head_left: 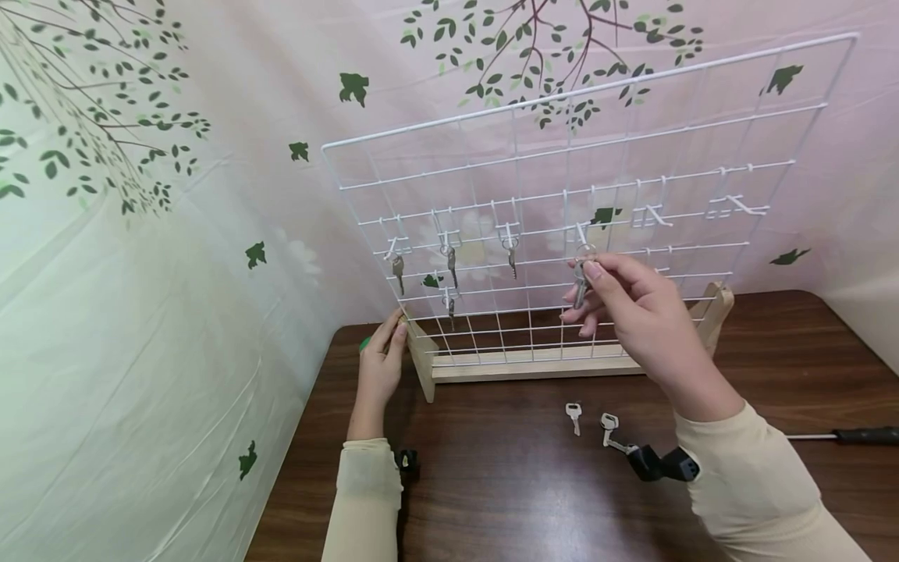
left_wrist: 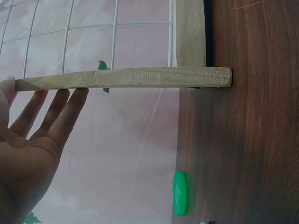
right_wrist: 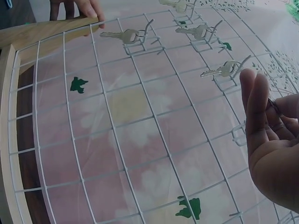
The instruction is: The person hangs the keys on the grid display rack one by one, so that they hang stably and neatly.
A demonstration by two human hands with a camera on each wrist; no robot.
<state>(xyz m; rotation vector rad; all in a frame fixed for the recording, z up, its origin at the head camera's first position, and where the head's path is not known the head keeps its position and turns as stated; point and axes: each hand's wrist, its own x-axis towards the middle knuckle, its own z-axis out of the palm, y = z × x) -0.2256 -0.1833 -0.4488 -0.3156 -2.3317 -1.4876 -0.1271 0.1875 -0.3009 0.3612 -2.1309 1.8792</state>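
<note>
On the dark wooden tabletop (head_left: pixel 506 484) nearest the person, two loose keys (head_left: pixel 574 416) lie unhung, with a black-handled tool (head_left: pixel 867 435) off to the right. Just beyond, the right hand (head_left: pixel 642 312) pinches a key (head_left: pixel 580 285) at a hook on the white wire grid (head_left: pixel 562 218), while the left hand (head_left: pixel 382 363), fingers straight, rests against the grid's wooden foot (left_wrist: pixel 124 78). Four keys already hang to the left, and two hooks at right look bare, so the work seems over halfway done.

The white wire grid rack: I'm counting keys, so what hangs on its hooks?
On the white wire grid rack, four silver keys hang free. The right hand pinches a fifth key at the fourth hook, fingers covering it partly. Right-side hooks are bare.
</note>
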